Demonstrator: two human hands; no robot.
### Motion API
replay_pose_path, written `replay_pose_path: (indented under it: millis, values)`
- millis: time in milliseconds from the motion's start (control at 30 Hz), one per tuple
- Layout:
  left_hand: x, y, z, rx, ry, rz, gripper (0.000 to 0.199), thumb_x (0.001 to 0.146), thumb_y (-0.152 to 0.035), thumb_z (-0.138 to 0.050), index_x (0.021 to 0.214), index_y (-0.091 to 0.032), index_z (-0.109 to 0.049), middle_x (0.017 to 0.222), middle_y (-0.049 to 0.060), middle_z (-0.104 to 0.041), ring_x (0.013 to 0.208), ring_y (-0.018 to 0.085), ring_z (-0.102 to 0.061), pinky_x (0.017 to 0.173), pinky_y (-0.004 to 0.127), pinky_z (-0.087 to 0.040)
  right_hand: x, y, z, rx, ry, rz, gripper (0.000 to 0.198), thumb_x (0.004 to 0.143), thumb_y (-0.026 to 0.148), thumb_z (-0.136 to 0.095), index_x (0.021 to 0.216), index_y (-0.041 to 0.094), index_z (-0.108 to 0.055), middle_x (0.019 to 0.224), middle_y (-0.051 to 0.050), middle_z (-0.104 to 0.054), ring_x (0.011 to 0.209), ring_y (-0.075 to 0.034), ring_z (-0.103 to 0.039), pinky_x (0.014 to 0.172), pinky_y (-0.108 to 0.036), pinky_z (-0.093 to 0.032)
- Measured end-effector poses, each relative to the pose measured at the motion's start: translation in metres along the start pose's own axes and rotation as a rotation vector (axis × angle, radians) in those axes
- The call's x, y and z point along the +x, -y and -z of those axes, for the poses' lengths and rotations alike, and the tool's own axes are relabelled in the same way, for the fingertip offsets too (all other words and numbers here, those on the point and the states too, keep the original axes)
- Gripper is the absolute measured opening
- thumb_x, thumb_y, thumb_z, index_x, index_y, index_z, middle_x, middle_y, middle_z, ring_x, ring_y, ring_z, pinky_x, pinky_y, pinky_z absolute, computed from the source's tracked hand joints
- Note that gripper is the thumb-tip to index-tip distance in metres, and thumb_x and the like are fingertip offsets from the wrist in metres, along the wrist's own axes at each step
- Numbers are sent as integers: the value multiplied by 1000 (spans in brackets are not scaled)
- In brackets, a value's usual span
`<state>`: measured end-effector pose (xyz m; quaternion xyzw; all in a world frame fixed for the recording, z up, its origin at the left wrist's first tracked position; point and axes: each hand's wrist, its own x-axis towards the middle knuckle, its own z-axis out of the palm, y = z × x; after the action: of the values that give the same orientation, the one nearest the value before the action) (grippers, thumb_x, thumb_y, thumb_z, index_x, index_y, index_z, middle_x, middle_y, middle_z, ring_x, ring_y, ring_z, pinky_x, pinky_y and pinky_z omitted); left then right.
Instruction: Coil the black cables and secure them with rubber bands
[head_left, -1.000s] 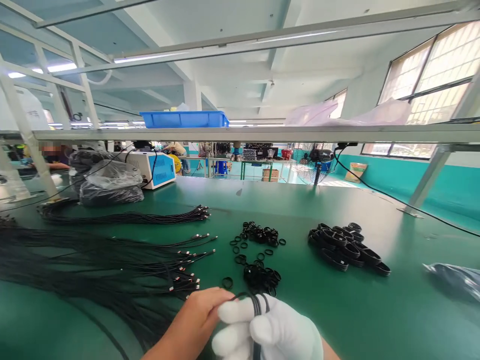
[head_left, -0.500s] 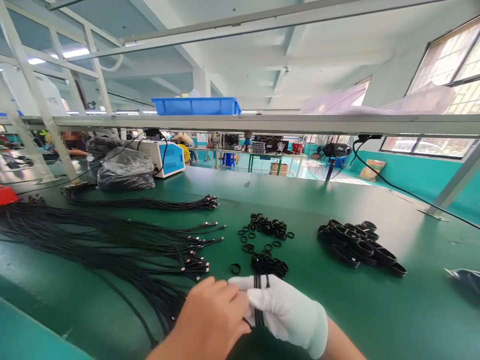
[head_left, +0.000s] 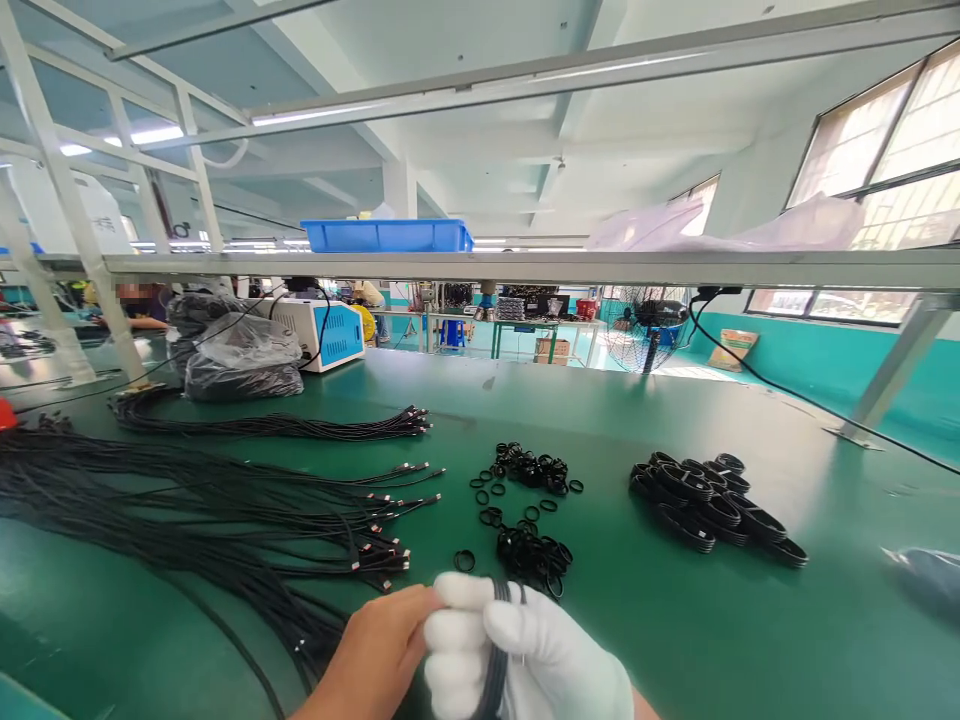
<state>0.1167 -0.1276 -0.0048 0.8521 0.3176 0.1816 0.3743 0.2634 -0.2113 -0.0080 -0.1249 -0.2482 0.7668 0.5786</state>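
Observation:
My right hand (head_left: 540, 645), in a white glove, is closed around a coiled black cable (head_left: 496, 660) at the bottom middle; its thumb presses on the loops. A thin black band (head_left: 523, 594) circles a gloved finger. My bare left hand (head_left: 382, 635) is close against the gloved fingers on the left, its own fingertips hidden behind them. Just beyond the hands lie small black rings in a near pile (head_left: 532, 555) and a farther pile (head_left: 532, 468), with one loose ring (head_left: 464, 560). Many straight black cables (head_left: 247, 500) with metal-tipped plugs spread out left of my hands.
Coiled black cables (head_left: 712, 505) are heaped on the green table (head_left: 645, 620) at right. Another cable bundle (head_left: 285, 427) lies behind, near plastic bags (head_left: 244, 355) and a blue-and-white machine (head_left: 330, 335). A shelf (head_left: 525, 268) spans above, carrying a blue bin (head_left: 386, 236). A person sits far left.
The coil has tilted as my right hand turned and its fingers curled over it. My left hand has moved left and lower, partly behind the glove. The camera view has tipped up slightly.

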Motion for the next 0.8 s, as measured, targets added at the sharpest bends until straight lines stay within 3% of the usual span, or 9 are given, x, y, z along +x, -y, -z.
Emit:
replay_pose_path:
  millis: [100,167,333,433,500,600,667,800]
  values:
    - [-12,3,-8,417,-32,55,30,87,-15,-34,87,-22,-63,84,3,-68,75,21,-62,64,28,-38,6,10,1,73,-13,138,28,70,24,-72,93,13,-61,68,2,-50,64,-10,-49,61,-25,-36]
    - [-18,-2,-16,630,-30,77,33,89,-14,-30,93,-24,-62,88,3,-68,74,23,-64,62,29,-39,7,16,6,45,-105,188,25,74,23,-69,96,14,-60,72,0,-54,68,-11,-53,66,-27,-39]
    - [-27,-13,-41,875,-75,-104,25,79,-5,-40,78,-22,-60,72,1,-65,63,21,-62,61,31,-39,4,18,18,-113,-420,177,51,70,31,-73,113,12,-54,108,-14,-61,97,-26,-60,89,-43,-40]
    - [-23,-15,-39,920,-174,-296,17,72,-5,-50,70,-21,-57,67,0,-62,57,18,-57,60,30,-36,5,12,16,-218,-451,136,51,65,29,-77,109,13,-57,95,-9,-65,88,-22,-62,84,-38,-42]
    - [-16,-20,-24,942,-181,-447,11,73,-11,-58,67,-20,-56,66,-1,-62,58,18,-55,60,30,-34,5,7,12,-274,-393,57,39,65,27,-77,98,13,-62,81,-4,-65,78,-16,-60,76,-31,-43]
    - [-2,-33,12,880,-16,-512,20,71,-32,-71,69,-19,-55,66,-2,-62,63,17,-53,62,29,-33,3,-1,6,-275,-139,-101,26,70,31,-72,84,9,-65,73,-4,-63,65,-12,-56,66,-27,-41]
    - [8,-40,33,746,135,-470,26,69,-39,-73,69,-20,-56,66,-5,-61,63,14,-51,62,26,-33,0,-7,5,-235,-18,-214,32,71,32,-71,90,8,-65,76,-7,-64,65,-14,-58,69,-30,-41]
    - [20,-37,47,522,288,-415,20,69,-36,-72,67,-21,-59,66,-6,-59,68,13,-52,63,23,-35,-2,-17,12,-228,-79,-352,43,63,26,-76,98,5,-64,77,-11,-67,71,-19,-63,75,-35,-41]
